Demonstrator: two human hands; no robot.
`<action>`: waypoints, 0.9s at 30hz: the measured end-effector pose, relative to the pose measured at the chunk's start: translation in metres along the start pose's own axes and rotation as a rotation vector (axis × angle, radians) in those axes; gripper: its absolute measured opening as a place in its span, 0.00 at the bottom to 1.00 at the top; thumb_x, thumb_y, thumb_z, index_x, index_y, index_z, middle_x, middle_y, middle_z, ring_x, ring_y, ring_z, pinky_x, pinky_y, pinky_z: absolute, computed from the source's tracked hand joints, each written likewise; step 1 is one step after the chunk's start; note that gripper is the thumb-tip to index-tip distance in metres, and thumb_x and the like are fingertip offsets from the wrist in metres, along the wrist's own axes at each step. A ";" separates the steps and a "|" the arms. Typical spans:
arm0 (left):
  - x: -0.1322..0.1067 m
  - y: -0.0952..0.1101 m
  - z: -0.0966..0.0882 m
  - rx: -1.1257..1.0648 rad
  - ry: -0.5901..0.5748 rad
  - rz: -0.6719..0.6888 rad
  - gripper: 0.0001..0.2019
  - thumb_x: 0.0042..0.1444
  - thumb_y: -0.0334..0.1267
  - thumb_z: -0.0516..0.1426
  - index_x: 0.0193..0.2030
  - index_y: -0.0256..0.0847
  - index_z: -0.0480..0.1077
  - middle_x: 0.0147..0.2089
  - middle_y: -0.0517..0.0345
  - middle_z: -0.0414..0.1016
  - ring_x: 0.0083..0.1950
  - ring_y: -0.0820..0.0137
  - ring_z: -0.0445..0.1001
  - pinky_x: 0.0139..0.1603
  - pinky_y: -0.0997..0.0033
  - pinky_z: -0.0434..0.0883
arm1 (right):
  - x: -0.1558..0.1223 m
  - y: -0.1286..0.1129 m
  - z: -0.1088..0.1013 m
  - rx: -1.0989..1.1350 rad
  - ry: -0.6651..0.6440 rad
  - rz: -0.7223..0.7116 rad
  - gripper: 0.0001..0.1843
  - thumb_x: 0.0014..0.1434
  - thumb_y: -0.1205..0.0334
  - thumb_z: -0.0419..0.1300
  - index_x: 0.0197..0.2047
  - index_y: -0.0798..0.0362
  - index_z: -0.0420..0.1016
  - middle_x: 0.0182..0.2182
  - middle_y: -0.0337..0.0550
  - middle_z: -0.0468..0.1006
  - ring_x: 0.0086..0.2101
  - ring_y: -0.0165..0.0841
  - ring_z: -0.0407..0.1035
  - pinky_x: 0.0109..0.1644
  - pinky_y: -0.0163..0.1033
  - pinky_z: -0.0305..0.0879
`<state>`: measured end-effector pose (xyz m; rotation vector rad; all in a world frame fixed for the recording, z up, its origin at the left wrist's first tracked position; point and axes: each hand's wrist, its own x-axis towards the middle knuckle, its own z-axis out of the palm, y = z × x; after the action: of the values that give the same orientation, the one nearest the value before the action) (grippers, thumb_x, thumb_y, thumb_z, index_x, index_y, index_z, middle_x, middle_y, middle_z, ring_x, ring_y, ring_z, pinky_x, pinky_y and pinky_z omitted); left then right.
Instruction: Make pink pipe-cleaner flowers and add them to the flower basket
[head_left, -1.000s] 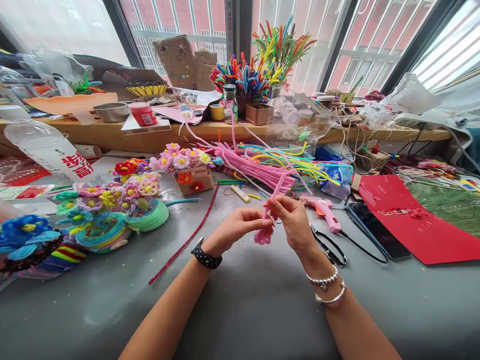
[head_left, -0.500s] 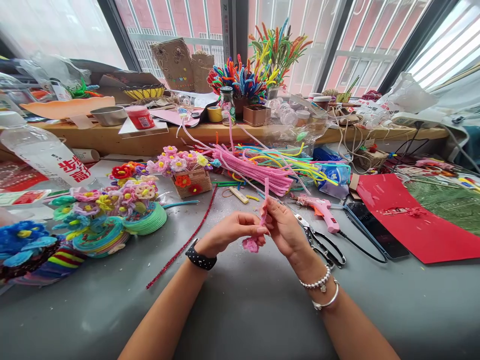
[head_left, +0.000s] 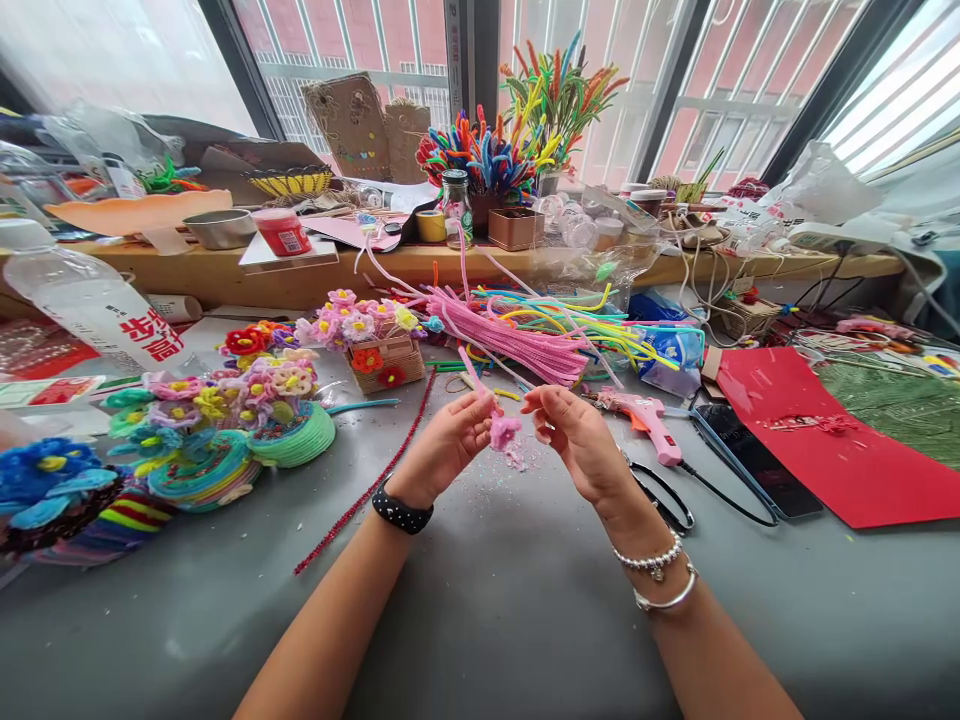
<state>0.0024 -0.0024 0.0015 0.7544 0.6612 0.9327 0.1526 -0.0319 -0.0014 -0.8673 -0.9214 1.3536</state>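
Workpiece: pink fuzzy flower (head_left: 505,430), raised above the grey table (head_left: 495,620) between the two hands, bloom low, pink stem (head_left: 471,368) slanting up and away.
Left-hand grip: left hand (head_left: 452,447) closed in a pinch between thumb and fingertips, securing the stem just above the bloom; the pinched section is hidden by the fingers.
Right-hand grip: right hand (head_left: 577,440) part-spread, fingers loosely curled, tips just beside the bloom and apart from it; nothing visible in its grasp.
Bloom detail: petals merge into one pink mass; individual loops cannot be made out.
Forearms: converge from the lower edge, which cuts them off; wrists raised, hands angled inward.
Wristwear: black band (head_left: 403,508) at left; beaded bracelet (head_left: 651,555) at right.
Scissors: handles of the scissors (head_left: 679,510) visible beside the right wrist; remainder obscured by the hand.
Bottle: clear bottle (head_left: 90,300) tilted, its cap clipped by the left edge.
Red sheet: red sheet (head_left: 862,470) runs out of view at right.
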 end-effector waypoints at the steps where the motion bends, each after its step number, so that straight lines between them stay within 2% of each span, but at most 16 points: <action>1: 0.001 0.001 0.000 -0.053 0.026 -0.008 0.05 0.47 0.33 0.58 0.27 0.34 0.67 0.24 0.61 0.69 0.24 0.81 0.68 0.25 0.85 0.67 | -0.001 0.000 0.001 -0.038 -0.024 -0.009 0.11 0.46 0.55 0.62 0.30 0.53 0.73 0.26 0.37 0.72 0.23 0.21 0.57 0.25 0.29 0.54; 5: 0.003 0.003 -0.001 -0.183 0.089 -0.066 0.06 0.54 0.29 0.51 0.28 0.33 0.66 0.25 0.60 0.70 0.23 0.82 0.69 0.24 0.86 0.68 | -0.004 0.000 0.005 -0.151 -0.112 -0.036 0.10 0.46 0.58 0.62 0.33 0.53 0.73 0.26 0.36 0.71 0.23 0.22 0.57 0.26 0.30 0.54; 10: 0.004 -0.003 -0.005 -0.111 0.013 -0.030 0.01 0.49 0.28 0.56 0.31 0.33 0.68 0.29 0.59 0.71 0.27 0.82 0.70 0.29 0.85 0.70 | -0.005 0.003 0.007 -0.245 -0.082 -0.095 0.09 0.46 0.58 0.61 0.31 0.54 0.72 0.24 0.36 0.71 0.23 0.23 0.60 0.26 0.30 0.56; 13: 0.004 -0.006 -0.003 0.006 0.077 0.109 0.05 0.45 0.30 0.59 0.30 0.35 0.67 0.30 0.61 0.71 0.30 0.81 0.71 0.34 0.83 0.69 | -0.002 0.005 0.004 -0.248 0.028 -0.139 0.12 0.48 0.57 0.60 0.36 0.53 0.71 0.31 0.39 0.73 0.28 0.25 0.63 0.28 0.30 0.59; 16: 0.003 -0.007 0.001 0.277 0.167 0.381 0.07 0.43 0.32 0.61 0.30 0.35 0.68 0.30 0.61 0.71 0.31 0.78 0.70 0.35 0.80 0.69 | 0.000 0.005 -0.001 -0.255 0.115 -0.139 0.13 0.49 0.54 0.58 0.35 0.54 0.71 0.32 0.41 0.72 0.29 0.26 0.65 0.28 0.30 0.62; 18: 0.002 -0.008 0.004 0.460 0.185 0.552 0.07 0.44 0.33 0.60 0.30 0.35 0.68 0.30 0.60 0.71 0.32 0.77 0.70 0.35 0.78 0.68 | 0.001 0.005 -0.002 -0.296 0.135 -0.140 0.14 0.48 0.52 0.58 0.33 0.54 0.71 0.31 0.41 0.72 0.29 0.27 0.65 0.27 0.31 0.63; 20: 0.000 -0.010 0.006 0.578 0.157 0.656 0.05 0.45 0.33 0.59 0.30 0.36 0.69 0.31 0.59 0.71 0.34 0.75 0.71 0.36 0.77 0.68 | 0.000 0.004 -0.002 -0.368 0.132 -0.151 0.14 0.47 0.52 0.60 0.32 0.55 0.71 0.30 0.41 0.73 0.29 0.28 0.66 0.27 0.31 0.63; 23: -0.002 -0.013 0.008 0.646 0.071 0.690 0.04 0.47 0.34 0.58 0.31 0.36 0.70 0.34 0.56 0.73 0.38 0.72 0.71 0.40 0.74 0.68 | 0.000 0.005 -0.002 -0.479 0.142 -0.196 0.14 0.46 0.53 0.60 0.32 0.55 0.72 0.28 0.42 0.74 0.28 0.29 0.65 0.27 0.33 0.64; 25: -0.002 -0.013 0.007 0.621 0.031 0.664 0.09 0.47 0.34 0.58 0.38 0.38 0.69 0.38 0.55 0.73 0.41 0.71 0.71 0.43 0.72 0.68 | 0.001 0.005 -0.004 -0.514 0.192 -0.245 0.13 0.47 0.53 0.59 0.31 0.55 0.72 0.26 0.41 0.74 0.27 0.28 0.65 0.27 0.33 0.63; 27: 0.000 -0.012 0.005 0.550 0.050 0.631 0.17 0.46 0.35 0.58 0.46 0.40 0.66 0.41 0.55 0.72 0.41 0.71 0.71 0.44 0.71 0.68 | 0.002 0.004 -0.007 -0.523 0.233 -0.285 0.13 0.48 0.54 0.59 0.30 0.55 0.73 0.25 0.41 0.74 0.26 0.28 0.65 0.28 0.33 0.63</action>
<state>0.0118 -0.0086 -0.0050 1.4873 0.7484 1.3638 0.1576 -0.0295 -0.0079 -1.2065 -1.1843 0.7532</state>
